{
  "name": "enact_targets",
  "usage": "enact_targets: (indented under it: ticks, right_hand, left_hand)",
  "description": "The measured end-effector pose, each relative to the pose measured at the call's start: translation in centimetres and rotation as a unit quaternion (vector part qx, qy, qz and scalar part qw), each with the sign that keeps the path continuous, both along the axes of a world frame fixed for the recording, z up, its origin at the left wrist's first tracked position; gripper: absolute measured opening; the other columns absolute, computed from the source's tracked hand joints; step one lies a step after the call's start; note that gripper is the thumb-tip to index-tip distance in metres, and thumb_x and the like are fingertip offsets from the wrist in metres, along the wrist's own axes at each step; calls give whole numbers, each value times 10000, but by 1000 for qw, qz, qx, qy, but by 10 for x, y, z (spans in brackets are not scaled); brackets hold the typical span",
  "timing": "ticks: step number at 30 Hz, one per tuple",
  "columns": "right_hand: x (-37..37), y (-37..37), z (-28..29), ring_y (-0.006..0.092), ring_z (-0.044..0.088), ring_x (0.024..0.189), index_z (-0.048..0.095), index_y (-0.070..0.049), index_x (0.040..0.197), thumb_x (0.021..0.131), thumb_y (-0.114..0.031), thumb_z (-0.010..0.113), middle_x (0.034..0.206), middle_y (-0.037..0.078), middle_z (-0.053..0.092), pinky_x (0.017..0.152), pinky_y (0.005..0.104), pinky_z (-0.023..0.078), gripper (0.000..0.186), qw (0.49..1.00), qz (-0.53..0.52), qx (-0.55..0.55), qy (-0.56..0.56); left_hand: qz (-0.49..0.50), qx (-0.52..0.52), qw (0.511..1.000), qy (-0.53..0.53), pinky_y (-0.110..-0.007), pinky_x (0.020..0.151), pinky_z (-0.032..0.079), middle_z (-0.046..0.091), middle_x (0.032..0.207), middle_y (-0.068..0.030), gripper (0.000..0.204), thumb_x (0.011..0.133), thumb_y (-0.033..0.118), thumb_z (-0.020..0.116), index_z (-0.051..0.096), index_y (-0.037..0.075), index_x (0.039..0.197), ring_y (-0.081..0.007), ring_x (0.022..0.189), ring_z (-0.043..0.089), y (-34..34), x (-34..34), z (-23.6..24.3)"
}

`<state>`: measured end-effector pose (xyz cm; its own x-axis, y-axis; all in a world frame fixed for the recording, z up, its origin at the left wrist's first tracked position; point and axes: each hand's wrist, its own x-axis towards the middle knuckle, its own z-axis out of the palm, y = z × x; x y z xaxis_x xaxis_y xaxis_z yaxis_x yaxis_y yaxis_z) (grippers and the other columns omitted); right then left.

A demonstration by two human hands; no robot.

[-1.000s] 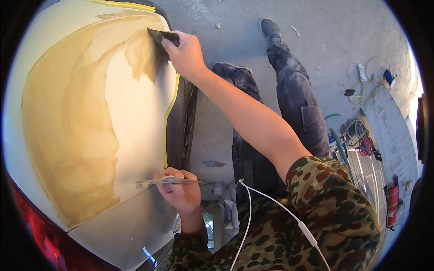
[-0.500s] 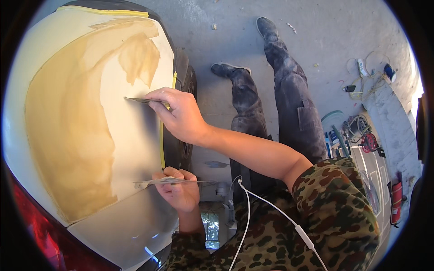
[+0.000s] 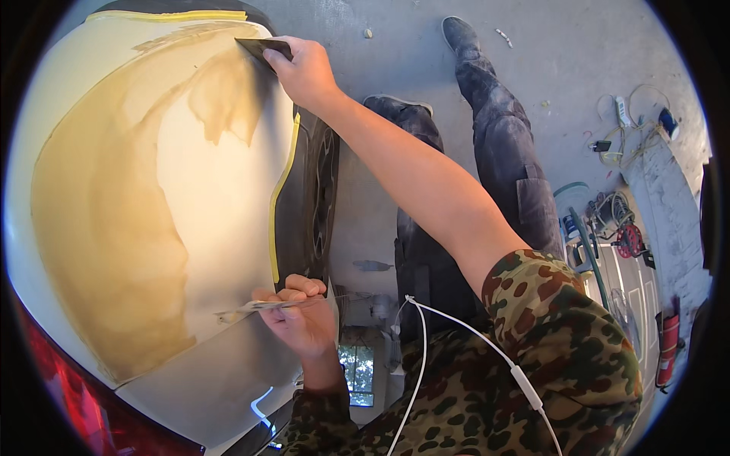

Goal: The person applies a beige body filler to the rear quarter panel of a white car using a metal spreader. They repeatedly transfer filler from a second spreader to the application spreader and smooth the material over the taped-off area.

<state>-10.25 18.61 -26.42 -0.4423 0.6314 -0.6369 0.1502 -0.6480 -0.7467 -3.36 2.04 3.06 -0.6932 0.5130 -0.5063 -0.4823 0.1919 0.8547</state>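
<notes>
On the left, a pale car body panel point(image 3: 213, 175) carries broad, thin patches of tan body filler point(image 3: 114, 228). My right hand point(image 3: 306, 74) reaches across to the panel's far edge. It grips a dark, flat filler spreader point(image 3: 255, 47) between thumb and fingers, the blade's tip at the top of the tan patch. Lower down, my left hand point(image 3: 308, 330) holds a thin flat plate point(image 3: 262, 305), seen nearly edge-on, with beige smears. That plate is over the panel's lower part; whether it touches cannot be told.
Yellow masking tape point(image 3: 283, 201) lines the panel's edge beside a dark wheel point(image 3: 323, 197). A red tail light point(image 3: 68, 380) sits at lower left. A white cable point(image 3: 487, 338) hangs before my shirt. Cords and a red reel point(image 3: 628, 239) lie on the floor at right.
My right hand has moved up and away with the spreader, from the panel's middle to its far edge. My left hand stays nearly in place, its plate slightly tilted.
</notes>
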Motion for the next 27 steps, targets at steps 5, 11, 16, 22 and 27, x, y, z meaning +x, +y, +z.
enact_targets:
  ticks: [5,11,16,22,27]
  right_hand:
    - [23,-32,47,355,746,913,764,6,1137,964,-86,686,1035,211,768,827,400,569,210,1000,-15,11,21]
    - [51,-41,126,280,750,930,750,3,1171,990,-65,683,1047,172,769,840,353,568,204,995,4,84,44]
    - [104,-10,130,144,692,927,707,52,1217,1044,-125,646,1001,87,754,841,313,544,255,985,-84,-119,90]
    - [175,40,131,138,685,1011,662,1,1237,1087,-182,619,1162,58,726,888,326,564,240,901,-256,-209,281]
    - [203,52,166,130,662,1008,691,-19,1208,1078,-168,635,1158,56,719,882,304,538,206,910,-223,-155,314]
  left_hand:
    - [2,-7,1000,21,-309,777,430,715,1214,-17,297,1046,129,659,599,100,1336,-168,922,585,3,-2,-3]
    - [-23,-33,998,46,-360,927,490,696,1247,-70,307,1036,117,654,598,67,1333,-188,1018,624,12,-2,13]
    - [-26,-9,998,62,-437,1111,477,676,1312,-91,282,1062,82,604,591,39,1340,-207,1203,642,18,-7,-17]
    - [28,118,992,-41,-449,1106,518,681,1346,-137,258,1060,10,545,667,-47,1280,-235,1232,663,34,5,-93]
    - [-13,143,986,-84,-349,965,595,727,1229,-125,222,1086,56,559,691,-48,1231,-197,1097,715,60,22,-120]
